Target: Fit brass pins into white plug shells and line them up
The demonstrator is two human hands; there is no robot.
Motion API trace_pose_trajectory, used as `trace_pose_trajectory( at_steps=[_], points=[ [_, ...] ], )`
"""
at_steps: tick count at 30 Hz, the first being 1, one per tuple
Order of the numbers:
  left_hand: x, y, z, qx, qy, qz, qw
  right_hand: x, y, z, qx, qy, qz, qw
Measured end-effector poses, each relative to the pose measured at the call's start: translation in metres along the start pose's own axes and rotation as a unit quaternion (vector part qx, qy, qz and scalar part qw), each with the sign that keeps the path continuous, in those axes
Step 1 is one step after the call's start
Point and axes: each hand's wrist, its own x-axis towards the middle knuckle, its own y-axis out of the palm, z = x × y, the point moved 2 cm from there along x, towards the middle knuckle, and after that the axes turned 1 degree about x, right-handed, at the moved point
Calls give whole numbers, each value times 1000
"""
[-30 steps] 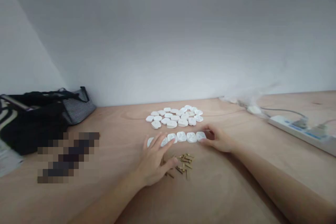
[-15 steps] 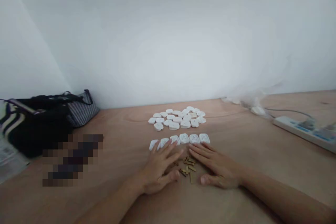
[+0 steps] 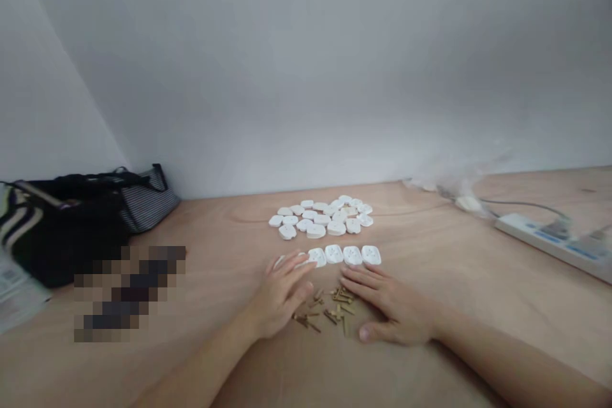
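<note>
A row of white plastic socket-like covers (image 3: 334,254) lies across the middle of the table. My left hand (image 3: 280,293) is over the row's left end, fingers stretched out and hiding part of the covers there. Between my hands lie several small brass-coloured metal strips (image 3: 343,296), loosely scattered. My right hand (image 3: 392,303) rests flat to the right of the strips, its fingertips just below the row's right-hand covers. Neither hand holds anything.
Behind the row is a loose cluster of similar white pieces (image 3: 315,229). A power strip (image 3: 549,239) with a cable lies at the right, near a clear plastic bag (image 3: 454,182). A black bag (image 3: 71,236) stands at the left, beside a pixelated dark patch.
My left hand has moved left and slightly up, uncovering more metal strips and the third cover of the row. My right hand has hardly moved.
</note>
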Motion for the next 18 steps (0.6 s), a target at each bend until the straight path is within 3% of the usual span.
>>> trace_pose_trajectory(
  at_steps=[3, 7, 10, 14, 18],
  points=[
    [1, -8, 25, -11, -46, -61, 997, 0, -1, 2, 0, 1, -12, 1000],
    [-4, -14, 52, -61, -50, -2, 997, -1, -2, 2, 13, -8, -52, 999],
    [-8, -15, 61, -96, -72, 28, 992, -1, -1, 1, 27, -24, -83, 996],
    [-7, -24, 56, -101, -91, -3, 991, 2, -1, 3, 32, -22, -119, 992],
    [-4, -32, 29, -134, -85, -37, 987, 9, -3, 12, 27, 1, -173, 985]
  ],
)
